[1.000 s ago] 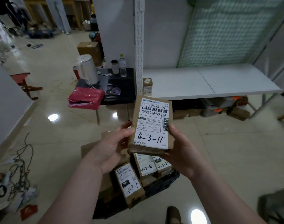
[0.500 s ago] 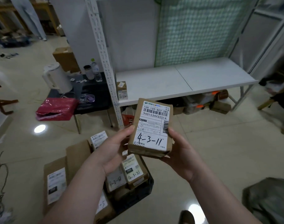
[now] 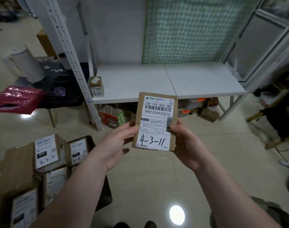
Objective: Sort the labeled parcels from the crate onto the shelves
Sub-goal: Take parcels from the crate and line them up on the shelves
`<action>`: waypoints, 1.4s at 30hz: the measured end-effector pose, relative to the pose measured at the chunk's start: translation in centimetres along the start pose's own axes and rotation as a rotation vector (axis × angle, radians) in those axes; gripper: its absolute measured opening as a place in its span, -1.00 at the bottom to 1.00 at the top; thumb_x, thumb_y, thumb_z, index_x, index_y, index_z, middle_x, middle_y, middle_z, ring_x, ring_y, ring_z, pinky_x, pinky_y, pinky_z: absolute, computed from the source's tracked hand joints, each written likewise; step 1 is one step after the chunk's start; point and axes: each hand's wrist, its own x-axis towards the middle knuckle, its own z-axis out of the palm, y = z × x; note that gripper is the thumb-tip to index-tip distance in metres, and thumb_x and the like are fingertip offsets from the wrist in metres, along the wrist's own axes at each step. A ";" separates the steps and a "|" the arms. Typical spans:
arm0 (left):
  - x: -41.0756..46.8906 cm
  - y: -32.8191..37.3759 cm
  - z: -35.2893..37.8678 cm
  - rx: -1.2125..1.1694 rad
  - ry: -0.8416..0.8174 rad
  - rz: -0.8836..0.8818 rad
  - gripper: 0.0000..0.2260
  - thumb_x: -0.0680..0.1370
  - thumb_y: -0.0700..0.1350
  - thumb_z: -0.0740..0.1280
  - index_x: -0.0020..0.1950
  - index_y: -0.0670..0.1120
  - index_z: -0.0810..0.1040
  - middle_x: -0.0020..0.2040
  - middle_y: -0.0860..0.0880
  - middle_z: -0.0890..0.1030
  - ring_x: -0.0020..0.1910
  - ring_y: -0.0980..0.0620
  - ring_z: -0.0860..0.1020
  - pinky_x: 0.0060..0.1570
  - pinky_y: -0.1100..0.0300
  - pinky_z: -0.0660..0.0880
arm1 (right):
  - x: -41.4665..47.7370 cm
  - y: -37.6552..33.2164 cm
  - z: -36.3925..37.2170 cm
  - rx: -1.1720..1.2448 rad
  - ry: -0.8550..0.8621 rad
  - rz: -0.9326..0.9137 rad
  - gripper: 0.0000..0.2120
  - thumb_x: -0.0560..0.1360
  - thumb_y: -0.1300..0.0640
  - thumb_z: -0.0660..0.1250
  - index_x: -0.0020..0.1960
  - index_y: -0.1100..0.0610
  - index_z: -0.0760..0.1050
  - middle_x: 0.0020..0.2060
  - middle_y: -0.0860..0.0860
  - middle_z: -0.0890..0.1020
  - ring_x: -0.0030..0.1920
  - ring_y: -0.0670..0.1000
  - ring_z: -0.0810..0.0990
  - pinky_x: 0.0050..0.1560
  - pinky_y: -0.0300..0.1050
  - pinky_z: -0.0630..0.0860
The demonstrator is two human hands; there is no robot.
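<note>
The fingers (image 3: 131, 129) of the left hand (image 3: 117, 145) and the right hand (image 3: 188, 145) hold a brown parcel (image 3: 155, 122) by its two sides. It is up in the air, in front of the white shelf (image 3: 198, 79), and it says 4-3-11. One small parcel (image 3: 96, 86) sits on the shelf near its left end. Many more parcels (image 3: 47, 152) lie in the black crate (image 3: 106, 191) on the floor, so I think most of the job is left.

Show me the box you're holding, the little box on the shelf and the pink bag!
held parcel (image 3: 157, 111): head view, on its white label.
small parcel (image 3: 97, 83): head view, on its brown top.
pink bag (image 3: 17, 99): head view, middle of its crinkled top.
</note>
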 end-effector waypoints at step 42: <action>39.8 6.6 -22.9 0.100 0.664 0.036 -0.69 0.59 -0.06 0.25 -0.09 0.41 0.56 -0.07 0.23 0.67 -0.05 0.17 0.64 -0.10 0.22 0.58 | 55.1 -0.6 5.3 -0.379 -0.384 0.180 -0.04 0.28 0.41 0.52 0.51 -0.12 0.19 0.31 -0.03 0.54 0.32 0.06 0.51 0.34 0.29 0.41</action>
